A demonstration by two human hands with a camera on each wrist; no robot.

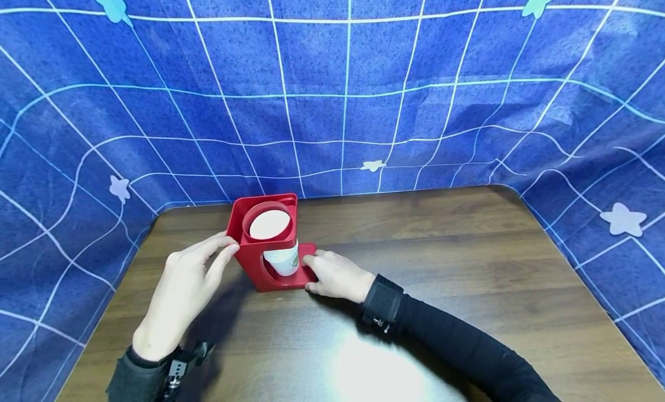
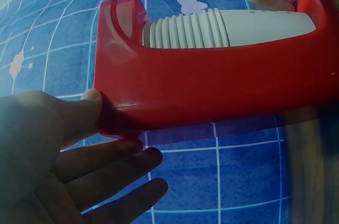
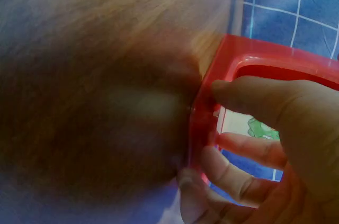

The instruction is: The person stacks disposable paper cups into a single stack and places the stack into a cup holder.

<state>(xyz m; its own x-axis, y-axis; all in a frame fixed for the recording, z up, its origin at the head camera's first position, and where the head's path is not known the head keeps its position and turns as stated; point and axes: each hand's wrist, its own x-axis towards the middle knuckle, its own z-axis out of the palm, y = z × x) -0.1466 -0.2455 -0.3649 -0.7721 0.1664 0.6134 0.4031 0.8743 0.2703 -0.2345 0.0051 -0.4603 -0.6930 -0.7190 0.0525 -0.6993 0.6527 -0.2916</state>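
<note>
Our left hand (image 1: 179,286), fingers spread, touches the upper left side of a red cup dispenser (image 1: 267,243) at centre frame. Our right hand (image 1: 335,275) grips its base. Stacked paper cups (image 1: 277,243) sit inside, on the wooden table (image 1: 467,257).

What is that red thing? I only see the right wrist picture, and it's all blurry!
Observer: A red cup holder standing upright on the wooden table.
Operator: Is anything inside it?
Observer: Yes, a stack of white paper cups, with ridged rims showing from the left wrist.
Operator: What's the other hand doing?
Observer: The left hand touches the holder's left side with its fingertips, while the right hand holds the base.
</note>
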